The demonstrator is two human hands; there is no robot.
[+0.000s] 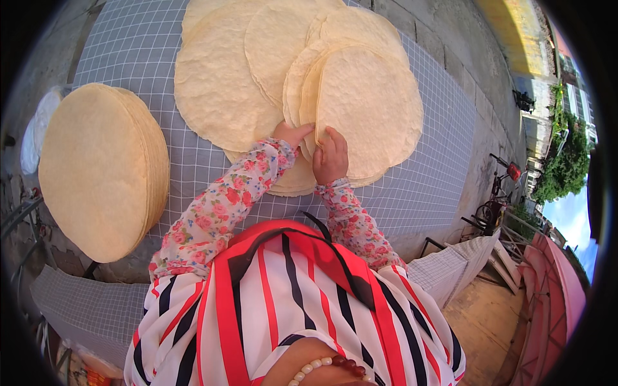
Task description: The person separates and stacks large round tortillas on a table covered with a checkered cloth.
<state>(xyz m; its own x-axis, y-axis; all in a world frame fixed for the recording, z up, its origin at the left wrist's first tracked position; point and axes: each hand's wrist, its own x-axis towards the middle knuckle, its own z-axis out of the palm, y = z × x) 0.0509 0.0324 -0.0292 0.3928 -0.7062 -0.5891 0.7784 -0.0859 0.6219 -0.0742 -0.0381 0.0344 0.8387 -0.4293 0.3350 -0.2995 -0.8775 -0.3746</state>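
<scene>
A person in a white blouse with red and navy stripes (302, 289), a necklace of white and dark red beads (326, 361) and a red apron with black trim (228, 321) works at an outdoor table. White sleeves printed with pink and red flowers (215, 212) cover both forearms. The two hands are close together but apart, both at the near left side of a thin, pale cream, round flatbread (370, 109) that tops a fanned pile. The right hand (330, 156) has its fingers curled in, closed on the flatbread's edge. The left hand (295, 133) lies just beside it, thumb side toward the edges of the overlapping layers; whether its fingers grip any of them cannot be told.

Beneath and beyond, more broad, pale cream flatbreads (219, 90) overlap across a grey tablecloth with a white grid (438, 148). To the left rises a tall stack of round, cream flatbreads (100, 174), with a crumpled white plastic bag (38, 132) partly hidden behind it. Grey concrete paving (444, 51) surrounds the table.

At right, a pinkish-red covering on a frame (547, 296) slopes beside the work area. Farther off stand a dark two-wheeler with a red part (494, 206), a sunlit yellow wall (505, 32) and leafy green trees (563, 167) under blue sky with white cloud (576, 212).
</scene>
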